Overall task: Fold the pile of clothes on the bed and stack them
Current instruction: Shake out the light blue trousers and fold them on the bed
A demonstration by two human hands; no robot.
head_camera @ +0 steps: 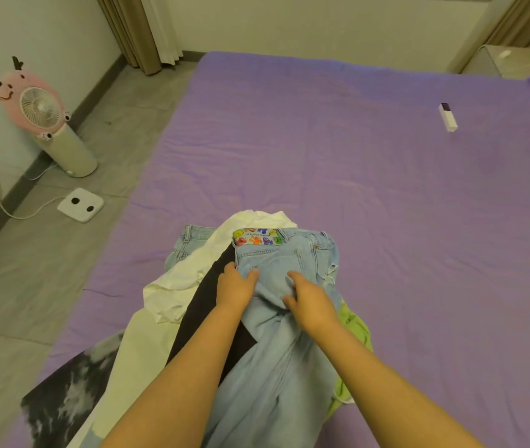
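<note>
Left hand (237,287) and right hand (310,303) — both gripping pale jeans (289,318) atop clothes pile (176,286) — purple bed (386,205).

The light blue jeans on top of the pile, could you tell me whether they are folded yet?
Not folded: the light blue jeans lie bunched and creased over the pile, gripped by both hands.

Both bare forearms reach forward, side by side. Left hand (236,287) palm down, fingers curled, gripping cloth. Right hand (310,300) palm down, fingers bent, pinching cloth, just beside left.
</note>
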